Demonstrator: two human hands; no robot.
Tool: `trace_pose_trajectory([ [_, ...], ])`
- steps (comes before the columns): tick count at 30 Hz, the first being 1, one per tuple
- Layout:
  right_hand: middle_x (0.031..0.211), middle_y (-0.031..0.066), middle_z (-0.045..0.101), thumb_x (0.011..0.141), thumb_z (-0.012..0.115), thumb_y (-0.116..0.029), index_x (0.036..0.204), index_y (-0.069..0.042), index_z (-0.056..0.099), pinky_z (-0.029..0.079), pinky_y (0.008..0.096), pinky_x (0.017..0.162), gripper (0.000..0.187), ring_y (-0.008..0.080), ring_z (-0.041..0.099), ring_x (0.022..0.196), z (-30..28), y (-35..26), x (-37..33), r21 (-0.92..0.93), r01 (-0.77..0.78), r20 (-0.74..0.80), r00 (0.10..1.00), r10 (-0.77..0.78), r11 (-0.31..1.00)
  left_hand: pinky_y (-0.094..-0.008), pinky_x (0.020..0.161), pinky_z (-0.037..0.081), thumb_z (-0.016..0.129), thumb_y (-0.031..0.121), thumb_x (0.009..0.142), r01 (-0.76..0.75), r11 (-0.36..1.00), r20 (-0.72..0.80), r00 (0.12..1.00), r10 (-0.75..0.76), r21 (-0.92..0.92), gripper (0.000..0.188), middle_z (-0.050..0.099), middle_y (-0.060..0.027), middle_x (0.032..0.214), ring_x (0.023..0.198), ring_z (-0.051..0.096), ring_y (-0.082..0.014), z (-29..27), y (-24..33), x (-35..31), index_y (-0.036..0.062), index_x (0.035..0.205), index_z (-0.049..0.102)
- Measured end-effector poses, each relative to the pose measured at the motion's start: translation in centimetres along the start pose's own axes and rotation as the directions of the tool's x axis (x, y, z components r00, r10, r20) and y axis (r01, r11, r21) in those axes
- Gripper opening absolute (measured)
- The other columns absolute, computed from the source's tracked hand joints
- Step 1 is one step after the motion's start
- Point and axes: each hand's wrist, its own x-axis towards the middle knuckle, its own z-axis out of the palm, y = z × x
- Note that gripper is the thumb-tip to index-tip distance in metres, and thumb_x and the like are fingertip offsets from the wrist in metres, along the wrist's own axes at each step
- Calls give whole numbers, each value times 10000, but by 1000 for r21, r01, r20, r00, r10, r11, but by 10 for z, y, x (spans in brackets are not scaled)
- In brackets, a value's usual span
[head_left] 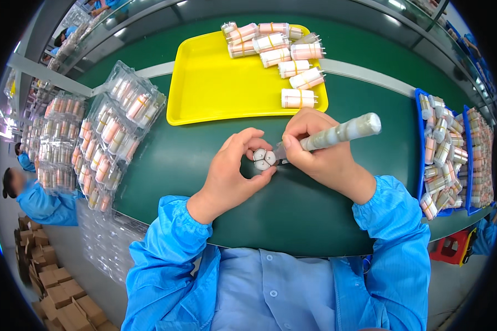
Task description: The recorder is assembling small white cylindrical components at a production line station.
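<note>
My left hand point(230, 170) is closed around a small bundle of three white-ended cylinders point(264, 159), held end-up over the green table. Thumb and fingers press on its sides. My right hand point(327, 157) grips a tool with a thick, tape-wrapped grey-white handle point(345, 131), which slants up to the right. The tool's narrow working end meets the bundle's right side, and its exact shape is partly hidden by my fingers. Beyond my hands lies a yellow tray point(204, 77), with several similar pink and white bundles point(299, 99) bound by yellow bands at its right side.
Clear plastic trays of bundles point(107, 129) are stacked on the left. Two blue bins point(419, 160) hold many more bundles at the right. Cardboard boxes point(58, 287) sit on the floor at lower left. A person in blue point(44, 201) is at far left.
</note>
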Motion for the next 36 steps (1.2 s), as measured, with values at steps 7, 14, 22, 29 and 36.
trace_pose_trajectory([
  [7,749,78,593,817,750,-66,811,-51,591,451,365,539,160,234,583,626,5,5,-5,-125,15,72,997,-6,992,-309,813,535,832,-8,754,-79,992,19,997,77,103,701,697,-90,1084,937,668,-188,2,0,-1,33,1348,462],
  [14,754,80,594,823,744,-50,813,-50,584,460,363,548,160,238,586,629,8,10,-7,-87,-15,78,997,22,996,-315,793,535,829,-15,731,-96,988,-5,995,97,124,650,687,-90,1067,900,659,-195,4,3,1,28,1295,507],
  [22,758,77,597,828,746,-61,812,-43,598,454,351,561,150,219,583,649,4,14,-6,-80,11,60,998,-6,997,-330,780,532,830,-1,728,-83,992,-24,996,85,100,631,691,-89,1057,881,641,-214,6,0,0,30,1276,519],
  [29,746,65,594,824,752,-62,813,-50,601,445,349,545,151,206,575,627,5,10,-5,-104,15,96,995,-5,994,-332,776,533,831,2,730,-108,988,-30,993,112,111,622,690,-91,1041,883,643,-216,6,1,2,33,1271,526],
  [36,762,70,615,840,744,-70,815,-44,599,447,349,548,149,209,582,624,6,7,-4,-86,-66,122,990,76,994,-331,773,540,835,3,734,-74,992,-38,996,78,101,584,635,-112,1070,884,633,-227,7,2,0,28,1242,548],
])
